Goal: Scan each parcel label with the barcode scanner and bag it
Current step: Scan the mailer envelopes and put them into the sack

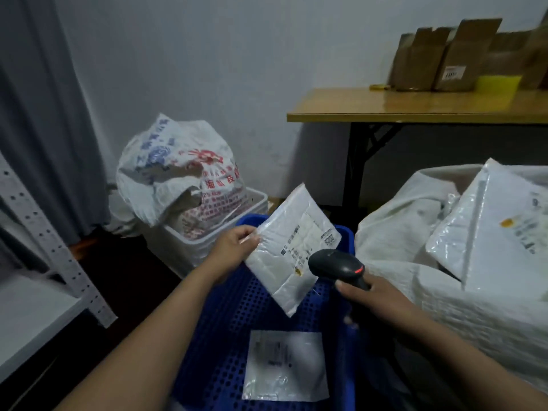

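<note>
Lying flat on the blue basket's perforated floor, nearest us, one labelled pouch leaves bare mesh to its left and beyond it. Above the basket the left hand pinches the left edge of a tilted white parcel, label up, lower corner hanging free. Over the basket's right rim the right hand wraps curled fingers round the barcode scanner, its head just beside the parcel's right edge, and a white sack crowds that rim.

Nothing readable tbh: red print on the woven sack, labels on the parcel and cardboard box, all too blurry.
</note>
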